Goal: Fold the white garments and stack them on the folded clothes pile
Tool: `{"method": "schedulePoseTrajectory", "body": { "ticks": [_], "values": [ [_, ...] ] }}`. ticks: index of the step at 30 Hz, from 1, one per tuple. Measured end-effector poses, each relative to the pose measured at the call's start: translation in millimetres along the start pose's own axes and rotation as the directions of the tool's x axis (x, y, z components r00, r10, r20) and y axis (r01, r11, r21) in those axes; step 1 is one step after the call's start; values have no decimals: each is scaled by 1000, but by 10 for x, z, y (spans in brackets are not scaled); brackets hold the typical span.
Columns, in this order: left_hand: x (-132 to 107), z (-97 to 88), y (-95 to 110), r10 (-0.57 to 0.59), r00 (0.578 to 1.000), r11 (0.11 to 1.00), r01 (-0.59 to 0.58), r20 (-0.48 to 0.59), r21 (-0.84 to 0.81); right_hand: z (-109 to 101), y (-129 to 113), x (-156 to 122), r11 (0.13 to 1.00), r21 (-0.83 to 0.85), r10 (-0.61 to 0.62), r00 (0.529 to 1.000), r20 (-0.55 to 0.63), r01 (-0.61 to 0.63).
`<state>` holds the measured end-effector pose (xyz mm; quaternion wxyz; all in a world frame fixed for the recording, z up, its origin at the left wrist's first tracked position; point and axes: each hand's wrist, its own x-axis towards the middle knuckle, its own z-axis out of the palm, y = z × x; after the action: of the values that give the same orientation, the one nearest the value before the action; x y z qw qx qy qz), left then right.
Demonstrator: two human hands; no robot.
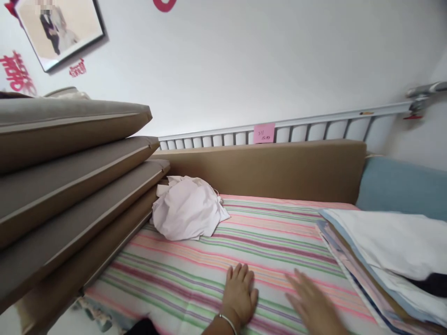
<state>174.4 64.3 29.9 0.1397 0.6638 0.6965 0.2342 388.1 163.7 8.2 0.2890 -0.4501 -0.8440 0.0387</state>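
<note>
My left hand [240, 294], with a silver bangle at the wrist, lies flat on the striped sheet [195, 274], fingers stretched forward. My right hand [314, 300] is over the same sheet to the right, slightly blurred, its fingers apart and nothing in it; whether it touches the cloth I cannot tell. Beyond my hands, toward the back left, sits a bunched white cloth bag or bundle [188, 208] with a cord at its side. Beside my right hand, at the right edge, rests a stack of folded clothes [394, 242], white on top with blue, pink and brown layers beneath.
Several thick brown-and-grey cushions [80, 172] are piled at the left. A brown padded board [272, 172] stands along the back before a white radiator [317, 131] bearing a pink note [264, 133]. A blue cushion [401, 188] leans at the back right.
</note>
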Motion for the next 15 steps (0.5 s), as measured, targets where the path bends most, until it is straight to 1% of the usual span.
{"method": "schedulePoseTrajectory", "body": {
  "ticks": [1,2,3,4,5,6,8,9,10,12,14,15],
  "values": [
    [-33,-23,-4,-1,1000,1000,1,10,-1,180,-154,-172,999,-49,4,999,40,-2],
    [-69,-41,-27,4,1000,1000,-4,15,1,311,-269,-312,995,-95,3,998,59,3],
    [-104,-57,-72,15,1000,1000,-15,15,6,392,-349,-416,992,-127,7,997,79,3],
    [-139,-77,-140,26,1000,1000,-26,9,18,430,-401,-484,988,-153,17,996,83,-4],
    [-171,-104,-233,26,1000,999,-26,-2,38,434,-431,-523,986,-169,22,996,84,-8],
    [-201,-141,-350,4,1000,998,-2,-20,69,415,-447,-539,984,-177,25,996,85,-9],
    [-255,-257,-649,-109,990,980,123,-95,154,353,-454,-534,984,-179,20,996,92,-3],
    [-282,-337,-821,-181,971,957,210,-155,199,326,-452,-527,984,-177,14,996,93,3],
    [-311,-433,-999,-249,942,925,300,-225,233,310,-447,-521,985,-174,9,996,92,7],
    [-360,-666,-1342,-338,864,860,444,-373,251,313,-430,-523,987,-161,0,997,82,13],
    [-367,-938,-1623,-411,769,821,546,-490,168,353,-396,-535,989,-144,-8,998,67,18],
    [-345,-1080,-1732,-450,725,810,578,-522,104,382,-372,-543,991,-135,-14,998,60,22]
  ]
}}
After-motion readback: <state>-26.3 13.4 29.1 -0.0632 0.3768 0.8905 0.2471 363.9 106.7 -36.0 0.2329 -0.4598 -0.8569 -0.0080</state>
